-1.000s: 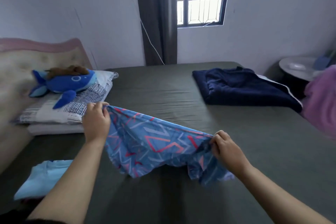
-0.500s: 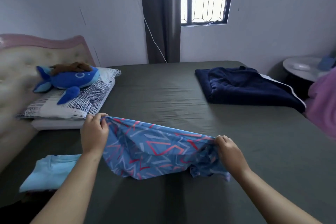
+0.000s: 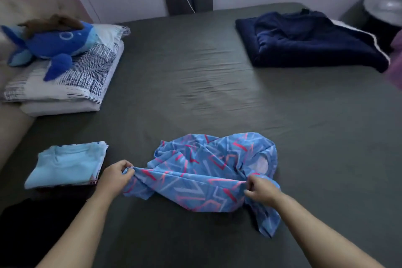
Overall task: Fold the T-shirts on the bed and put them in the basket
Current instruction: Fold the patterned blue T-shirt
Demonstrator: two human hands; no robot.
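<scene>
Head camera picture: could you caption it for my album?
Both hands, left and right, pinch a crumpled blue zigzag-patterned T-shirt on the dark grey bed.

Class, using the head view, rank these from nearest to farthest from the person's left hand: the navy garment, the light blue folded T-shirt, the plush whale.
From the left hand:
1. Light blue T-shirt, just to its left.
2. Plush whale, on the pillow, far left.
3. Navy garment, far right across the bed.

patterned blue T-shirt (image 3: 208,172) rumpled on bed (image 3: 195,85)
</scene>
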